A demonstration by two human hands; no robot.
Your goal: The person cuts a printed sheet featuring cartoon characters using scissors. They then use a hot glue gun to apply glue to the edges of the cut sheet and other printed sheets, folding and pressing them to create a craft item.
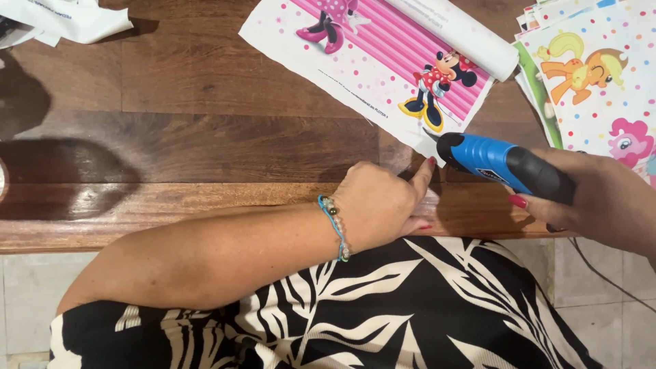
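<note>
Dark wooden planks make up the counter (205,137), its front edge running just above a pale tiled floor (27,287). On it lies a long printed sheet (383,61) with pink stripes and cartoon mouse figures, partly unrolled, its rolled white end (458,31) toward the far side; a stack of dotted pony prints (594,75) sits just beside it at the right, and crumpled white paper (61,17) lies at the far left corner. The right hand (608,198) has its fingers closed around a blue and black glue gun (499,164), whose nozzle meets the near corner of the striped sheet. The left hand (383,205), wearing a beaded bracelet (335,225), is loosely curled and holds nothing, its forefinger pressing down by that corner next to the nozzle. To my eye the work goes best with the fingertip kept just clear of the hot tip, the paper pinned flat, and the gun's cord (601,273) hanging free off the edge.
</note>
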